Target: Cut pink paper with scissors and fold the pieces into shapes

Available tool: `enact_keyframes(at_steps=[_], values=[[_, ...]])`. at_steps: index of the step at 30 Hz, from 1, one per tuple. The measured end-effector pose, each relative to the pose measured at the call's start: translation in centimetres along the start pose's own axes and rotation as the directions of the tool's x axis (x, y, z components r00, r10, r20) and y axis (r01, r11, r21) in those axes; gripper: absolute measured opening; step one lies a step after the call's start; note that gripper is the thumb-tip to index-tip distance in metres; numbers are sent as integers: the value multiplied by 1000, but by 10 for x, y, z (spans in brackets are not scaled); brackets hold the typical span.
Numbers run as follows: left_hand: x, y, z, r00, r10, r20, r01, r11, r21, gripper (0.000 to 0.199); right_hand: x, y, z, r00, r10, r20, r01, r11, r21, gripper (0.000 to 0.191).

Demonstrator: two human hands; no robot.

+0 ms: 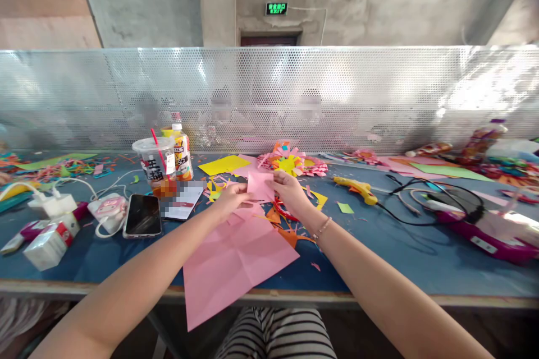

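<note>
Between my two hands I hold up a small pink paper square (260, 186). My left hand (233, 200) pinches its left edge, and my right hand (290, 190) grips its right edge. Below lies a large creased pink paper sheet (236, 263), whose front corner hangs over the table edge. Red scissors (286, 211) are partly hidden beside my right hand. Orange paper scraps (288, 235) lie under and beside the large sheet. Behind my hands sits a layered paper flower (290, 164) in pink, yellow and orange.
On the left are a plastic cup (155, 162) with a red straw, a drink bottle (181, 151), a phone (143, 215) and chargers (53, 203). A yellow glue gun (357, 188) and a purple power strip (484, 238) with cables lie right. A perforated metal screen (269, 84) stands behind.
</note>
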State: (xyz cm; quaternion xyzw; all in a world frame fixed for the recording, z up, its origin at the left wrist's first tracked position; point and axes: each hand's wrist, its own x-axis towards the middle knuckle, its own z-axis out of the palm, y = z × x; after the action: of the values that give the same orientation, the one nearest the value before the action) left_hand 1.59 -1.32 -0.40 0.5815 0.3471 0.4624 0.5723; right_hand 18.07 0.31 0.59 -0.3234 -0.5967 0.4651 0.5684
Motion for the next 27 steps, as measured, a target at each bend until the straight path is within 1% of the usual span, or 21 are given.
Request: enact_keyframes(at_steps=[3, 5, 8, 11, 14, 18, 22, 24, 27], values=[[2, -1, -2, 997, 54, -46, -54, 999, 3, 16, -1, -3, 1, 998, -34, 51, 36, 999, -41, 23], [3, -1, -4, 995, 69, -77, -70, 998, -8, 17, -2, -3, 1, 997, -34, 72, 37, 999, -38, 23], [6, -1, -7, 987, 88, -135, -90, 996, -7, 17, -1, -1, 0, 996, 6, 85, -5, 1000, -3, 27], [8, -1, -8, 979, 92, -179, -102, 994, -48, 17, 0, 2, -1, 988, 68, 139, -72, 997, 24, 29], [8, -1, -8, 981, 57, -186, -85, 986, -142, 18, -2, 1, -1, 979, 94, 179, -103, 994, 44, 24], [9, -2, -10, 979, 30, -199, -73, 974, -214, 18, -3, -2, 0, 980, 126, 156, -136, 989, 56, 18], [9, -2, -10, 978, 52, -203, -90, 978, -186, 16, -4, -2, 1, 980, 122, 158, -129, 991, 38, 16], [8, -2, -9, 982, 80, -169, -106, 983, -149, 19, -5, -2, 2, 981, 114, 156, -119, 993, 24, 13], [6, -1, -7, 989, 93, -119, -106, 988, -112, 25, -6, -1, 4, 978, 102, 180, -104, 995, -1, 15]])
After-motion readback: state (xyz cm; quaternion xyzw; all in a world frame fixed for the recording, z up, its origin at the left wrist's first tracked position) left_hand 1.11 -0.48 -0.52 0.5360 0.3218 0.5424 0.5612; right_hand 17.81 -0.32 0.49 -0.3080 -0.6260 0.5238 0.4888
